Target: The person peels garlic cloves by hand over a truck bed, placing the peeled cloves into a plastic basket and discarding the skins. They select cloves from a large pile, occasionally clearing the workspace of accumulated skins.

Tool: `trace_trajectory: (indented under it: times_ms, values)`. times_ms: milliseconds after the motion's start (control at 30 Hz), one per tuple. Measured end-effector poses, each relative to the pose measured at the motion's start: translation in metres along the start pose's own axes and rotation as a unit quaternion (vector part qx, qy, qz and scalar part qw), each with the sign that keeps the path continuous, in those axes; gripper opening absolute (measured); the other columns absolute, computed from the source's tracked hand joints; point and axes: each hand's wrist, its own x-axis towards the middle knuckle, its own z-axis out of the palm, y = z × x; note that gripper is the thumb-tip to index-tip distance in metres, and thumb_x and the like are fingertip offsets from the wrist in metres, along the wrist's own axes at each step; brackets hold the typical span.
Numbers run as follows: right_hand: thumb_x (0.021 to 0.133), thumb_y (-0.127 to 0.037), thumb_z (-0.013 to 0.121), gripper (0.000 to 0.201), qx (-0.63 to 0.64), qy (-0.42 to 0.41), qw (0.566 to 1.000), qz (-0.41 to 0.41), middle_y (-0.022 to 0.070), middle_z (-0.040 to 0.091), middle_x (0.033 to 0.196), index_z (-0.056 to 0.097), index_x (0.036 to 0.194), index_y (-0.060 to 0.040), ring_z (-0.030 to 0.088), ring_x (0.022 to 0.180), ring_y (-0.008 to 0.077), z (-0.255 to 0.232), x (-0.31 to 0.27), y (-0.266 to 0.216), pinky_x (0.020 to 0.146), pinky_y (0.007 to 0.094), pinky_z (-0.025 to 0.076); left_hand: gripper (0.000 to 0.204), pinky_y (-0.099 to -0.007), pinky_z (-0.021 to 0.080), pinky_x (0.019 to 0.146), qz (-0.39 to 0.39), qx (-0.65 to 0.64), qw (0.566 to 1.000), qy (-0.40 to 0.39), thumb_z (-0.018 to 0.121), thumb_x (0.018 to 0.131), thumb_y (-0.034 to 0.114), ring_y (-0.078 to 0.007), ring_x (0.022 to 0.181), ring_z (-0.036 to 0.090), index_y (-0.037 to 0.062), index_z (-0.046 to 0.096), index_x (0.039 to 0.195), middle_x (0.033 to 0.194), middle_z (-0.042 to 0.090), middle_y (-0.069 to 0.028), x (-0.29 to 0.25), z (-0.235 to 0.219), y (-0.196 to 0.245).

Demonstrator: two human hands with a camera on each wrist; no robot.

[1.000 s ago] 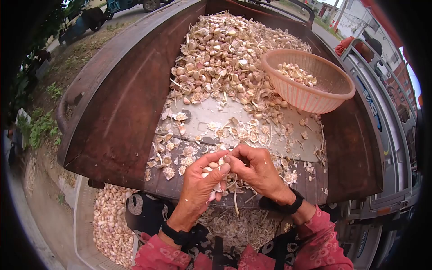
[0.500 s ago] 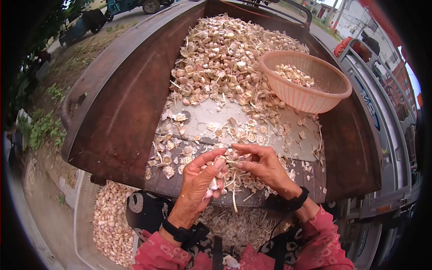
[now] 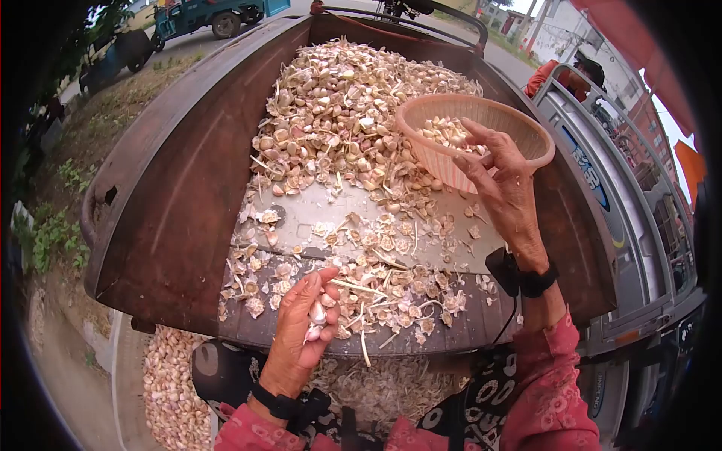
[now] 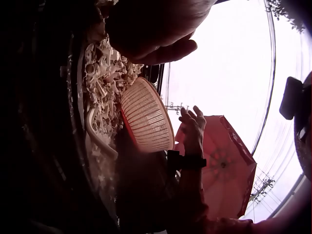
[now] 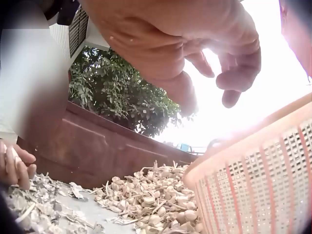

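Observation:
My left hand (image 3: 297, 323) is curled around several garlic cloves (image 3: 317, 314), low over the near end of the cart bed. A pale dry garlic stalk (image 3: 359, 286) lies just right of its fingertips. Over the near side of the pink plastic basket (image 3: 435, 159) hovers my right hand (image 3: 502, 188), thumb and fingers spread apart. Peeled-off cloves (image 3: 445, 132) sit inside that basket. The right wrist view shows the right hand's loosely bent fingers (image 5: 236, 73) above the basket rim, with nothing between them.
A large heap of garlic cloves (image 3: 338, 98) fills the back of the rusty metal cart bed (image 3: 173, 173). Husks and stalks (image 3: 406, 286) litter its near part. Below left stands a crate of cloves (image 3: 177, 391). A grey vehicle (image 3: 602, 195) is alongside at right.
My right hand has let go of the stalk by the left hand and swung forward right to the basket. The left hand keeps its cloves. The head view has shifted right.

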Motion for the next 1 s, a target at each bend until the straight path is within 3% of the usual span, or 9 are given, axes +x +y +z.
trace_trajectory:
  times_ms: [33,167,233,433,500,667,767,933,1000]
  values:
    - [0.087,-0.003,0.067,0.039,-0.196,0.067,0.973,-0.098,0.0139,0.061,0.107,0.058,0.125,-0.0024,0.066,0.076,0.0195,-0.007,0.015,0.010,0.066,0.0321,0.054,0.031,-0.0179,0.041,0.037,-0.011,-0.052,0.998,0.023,0.052,0.102,0.024,-0.0097,0.061,0.054,0.0007,0.055,0.122,0.087,0.060,-0.0048,0.002,-0.003,0.000]
    - [0.083,0.000,0.065,0.038,-0.068,-0.034,0.994,-0.079,0.0187,0.061,0.109,0.057,0.120,-0.0008,0.066,0.086,0.0356,0.016,0.011,0.011,0.078,0.0427,0.052,0.029,-0.0192,0.043,0.042,-0.034,-0.120,0.992,0.008,0.057,0.098,0.019,-0.0108,0.066,0.058,0.0001,0.056,0.121,0.087,0.063,-0.0047,0.004,-0.002,0.001]
    - [0.082,0.002,0.062,0.019,0.025,-0.205,0.977,-0.050,0.0171,0.064,0.090,0.062,0.102,0.0013,0.064,0.089,0.0350,0.051,-0.009,0.030,0.075,0.0416,0.050,0.029,-0.0191,0.043,0.043,-0.029,-0.114,0.993,0.005,0.059,0.097,0.017,-0.0108,0.067,0.058,0.0000,0.055,0.121,0.088,0.063,-0.0052,0.004,-0.001,0.001]
    - [0.086,-0.005,0.064,0.009,-0.078,-0.242,0.964,-0.076,0.0160,0.061,0.089,0.062,0.093,0.0014,0.060,0.083,0.0341,0.128,-0.039,0.095,0.072,0.0403,0.048,0.031,-0.0173,0.040,0.043,-0.019,-0.082,0.996,-0.008,0.058,0.096,0.011,-0.0126,0.072,0.056,0.0017,0.051,0.124,0.096,0.060,-0.0065,0.005,-0.005,0.006]
    - [0.085,-0.004,0.063,0.007,-0.065,-0.203,0.973,-0.087,0.0163,0.061,0.085,0.061,0.087,0.0023,0.059,0.080,0.0351,0.127,-0.045,0.092,0.070,0.0405,0.048,0.029,-0.0170,0.040,0.043,-0.020,-0.051,0.998,-0.012,0.058,0.096,0.011,-0.0122,0.072,0.057,0.0017,0.053,0.123,0.095,0.061,-0.0070,0.005,-0.002,0.008]
    - [0.093,-0.016,0.064,0.019,0.194,-0.212,0.946,0.150,0.0127,0.066,0.091,0.065,0.100,0.0019,0.064,0.081,0.0235,0.104,-0.060,0.040,0.070,0.0341,0.050,0.032,-0.0169,0.041,0.043,-0.035,-0.038,0.999,0.016,0.056,0.099,0.024,-0.0108,0.070,0.061,0.0021,0.055,0.122,0.094,0.064,-0.0071,0.007,0.002,0.004]
    - [0.094,-0.022,0.066,0.026,0.278,-0.296,0.912,0.060,0.0118,0.068,0.099,0.067,0.107,0.0009,0.064,0.082,0.0205,0.093,-0.069,-0.011,0.072,0.0342,0.050,0.042,-0.0172,0.042,0.043,-0.047,-0.026,0.998,0.014,0.054,0.100,0.039,-0.0096,0.069,0.063,0.0030,0.057,0.122,0.091,0.065,-0.0058,0.013,0.003,-0.001]
    - [0.091,-0.015,0.066,0.023,0.097,-0.206,0.974,-0.008,0.0134,0.063,0.096,0.067,0.109,-0.0006,0.061,0.083,0.0235,0.134,-0.018,0.043,0.072,0.0360,0.049,0.030,-0.0177,0.041,0.041,-0.072,-0.069,0.995,0.010,0.055,0.099,0.030,-0.0109,0.069,0.063,0.0027,0.060,0.110,0.093,0.064,-0.0075,0.016,-0.008,-0.005]
    - [0.085,-0.012,0.068,0.018,-0.125,-0.168,0.972,-0.111,0.0161,0.059,0.094,0.066,0.099,-0.0020,0.056,0.092,0.0311,0.153,-0.004,0.065,0.078,0.0426,0.046,0.026,-0.0177,0.041,0.041,-0.077,-0.092,0.993,0.007,0.056,0.099,0.027,-0.0112,0.068,0.063,0.0027,0.061,0.107,0.093,0.064,-0.0080,0.016,-0.010,-0.003]
